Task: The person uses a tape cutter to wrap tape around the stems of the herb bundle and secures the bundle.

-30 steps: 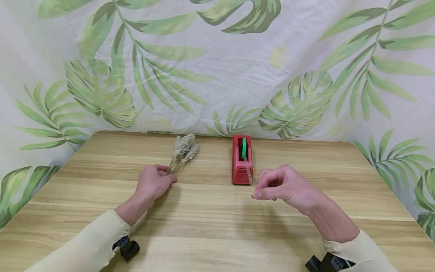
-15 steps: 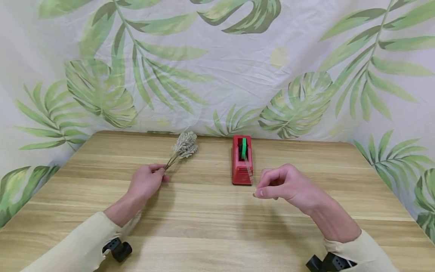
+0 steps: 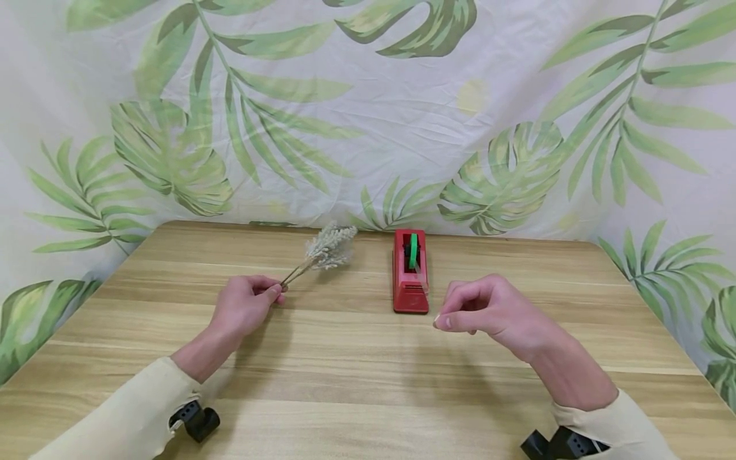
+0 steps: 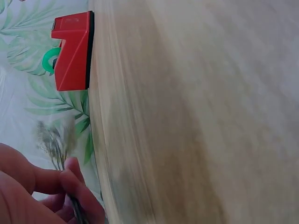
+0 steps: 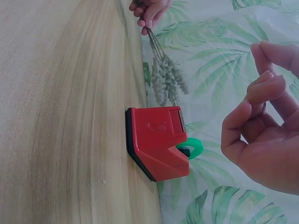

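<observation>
From my station I have the left hand (image 3: 244, 310) left of centre in the head view, its thumb and fingers pinched narrow around the thin stems of a dried flower bunch (image 3: 332, 246). The pale, feathery heads point up and right, near the far edge of the wooden table (image 3: 356, 383); I can't tell whether they touch the wood. Just right of centre I see the red tape dispenser (image 3: 407, 277) standing upright, a green roll (image 3: 413, 250) set in its top. A faint strip of clear tape (image 3: 425, 284) slants from the roll down toward the right hand (image 3: 491, 313), which I see right of centre, thumb and forefinger pinched together at the strip's end, apart from the dispenser. My right wrist view shows the dispenser low in the middle and the bunch above it; my left wrist view puts the dispenser at upper left, the bunch at lower left. A leaf-printed cloth (image 3: 397, 147) fills the top of the head view.
</observation>
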The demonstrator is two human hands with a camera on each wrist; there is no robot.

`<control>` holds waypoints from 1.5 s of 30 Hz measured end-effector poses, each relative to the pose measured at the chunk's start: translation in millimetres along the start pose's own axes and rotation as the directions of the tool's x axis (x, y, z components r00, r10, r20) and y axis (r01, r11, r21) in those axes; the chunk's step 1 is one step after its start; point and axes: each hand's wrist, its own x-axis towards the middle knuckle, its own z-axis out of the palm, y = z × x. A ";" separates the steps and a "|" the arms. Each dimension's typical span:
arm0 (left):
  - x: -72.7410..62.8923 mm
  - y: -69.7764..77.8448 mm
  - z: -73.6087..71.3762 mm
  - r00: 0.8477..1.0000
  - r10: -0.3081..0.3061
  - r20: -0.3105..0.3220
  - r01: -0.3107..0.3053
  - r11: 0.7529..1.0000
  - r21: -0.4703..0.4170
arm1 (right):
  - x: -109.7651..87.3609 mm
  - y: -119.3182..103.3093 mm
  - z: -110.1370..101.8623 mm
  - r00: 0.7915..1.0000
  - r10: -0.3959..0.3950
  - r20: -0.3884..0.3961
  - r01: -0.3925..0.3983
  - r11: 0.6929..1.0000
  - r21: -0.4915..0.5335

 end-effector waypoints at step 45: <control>-0.2 -4.2 -14.4 0.985 0.137 0.102 -0.147 0.984 0.103 | -6.5 -23.8 6.8 0.928 0.126 -0.351 -0.117 0.992 0.047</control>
